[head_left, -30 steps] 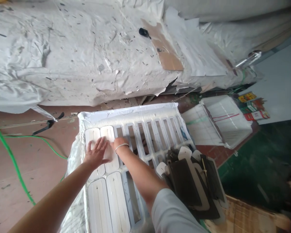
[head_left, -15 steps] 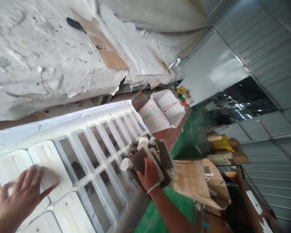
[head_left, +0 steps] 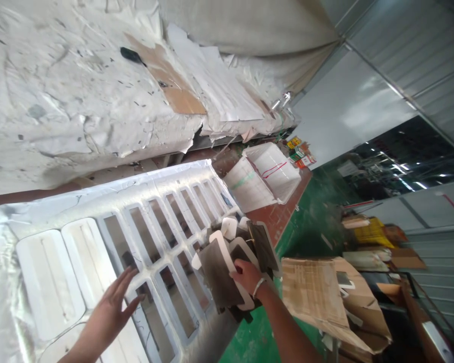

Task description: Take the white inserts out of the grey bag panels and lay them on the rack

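Observation:
My right hand (head_left: 246,276) is closed on the edge of a dark panel with a pale rim (head_left: 221,267), part of a loose pile at the right end of a white slotted frame (head_left: 147,272). My left hand (head_left: 111,312) hovers or rests over the frame with its fingers spread, holding nothing. Beside it, rounded white pads (head_left: 51,277) fill the left slots of the frame. The slots further right show bare rectangular openings.
A white paper-covered table (head_left: 98,91) runs along the back, with a dark object (head_left: 130,55) on it. Beyond the frame stands a white bin (head_left: 276,171). An open cardboard box (head_left: 310,285) is at the right, above a green floor.
My left hand has lifted off the white pads and moved right, toward the slots. My right hand has shifted slightly right and grips a panel, which has tilted. The view has shifted a little.

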Demonstrator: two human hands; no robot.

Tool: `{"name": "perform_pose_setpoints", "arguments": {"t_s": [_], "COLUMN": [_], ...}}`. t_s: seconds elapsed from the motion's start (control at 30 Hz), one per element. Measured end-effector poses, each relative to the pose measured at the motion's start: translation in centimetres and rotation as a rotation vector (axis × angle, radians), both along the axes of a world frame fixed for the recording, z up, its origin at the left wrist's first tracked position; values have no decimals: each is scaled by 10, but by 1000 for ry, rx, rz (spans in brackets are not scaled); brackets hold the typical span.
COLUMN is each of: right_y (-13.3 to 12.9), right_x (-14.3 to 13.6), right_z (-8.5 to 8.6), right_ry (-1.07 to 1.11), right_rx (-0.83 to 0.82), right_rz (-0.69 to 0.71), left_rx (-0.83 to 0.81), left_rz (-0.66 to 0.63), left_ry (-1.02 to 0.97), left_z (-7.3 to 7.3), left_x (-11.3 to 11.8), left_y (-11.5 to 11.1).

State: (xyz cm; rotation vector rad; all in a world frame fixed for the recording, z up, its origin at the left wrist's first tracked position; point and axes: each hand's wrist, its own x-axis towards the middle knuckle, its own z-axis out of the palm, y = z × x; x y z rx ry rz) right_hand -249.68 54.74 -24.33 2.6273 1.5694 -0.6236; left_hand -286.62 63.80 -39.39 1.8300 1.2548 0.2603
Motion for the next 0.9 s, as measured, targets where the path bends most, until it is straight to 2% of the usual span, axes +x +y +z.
{"name": "perform_pose_setpoints", "arguments": {"t_s": [0.1,0.17,0.2,0.23,0.3,0.37,0.4,0.47,0.5,0.57,0.6,0.67,0.7,0.77,0.9], "right_y": [13,23,29,36,53,74,84,103,111,123,127,132,134,138,152], "right_x": [-36,-61,-73,-85,-106,-126,-135,-151,-158,-171,-176,-185,-189,-193,-195], "right_z": [36,52,56,57,51,40,32,15,6,-10,-18,-31,-37,-48,-81], "right_ry": [132,115,74,27,-42,-43,-22,66,138,326,434,636,716,816,884], "right_rx": [34,111,175,255,418,545,599,710,750,763,714,512,396,214,133], "right_rz": [394,679,795,888,1013,1081,1093,1041,958,691,532,263,182,104,2], "left_rx": [-268,-515,-672,-827,-1039,-1080,-1072,-1093,-1111,-1102,-1073,-1012,-993,-974,-934], "left_rz": [154,257,267,241,95,-21,-13,137,249,486,587,738,782,796,788], "left_ry": [-352,-602,-702,-760,-762,-743,-780,-929,-1004,-1073,-1078,-1069,-1056,-1036,-855], "left_z": [38,60,69,76,85,89,89,88,88,86,84,79,75,66,51], "left_x": [28,34,35,35,31,28,26,23,22,20,19,20,21,23,30], "left_y": [3,15,21,26,32,32,30,27,27,30,33,41,45,54,75]}}
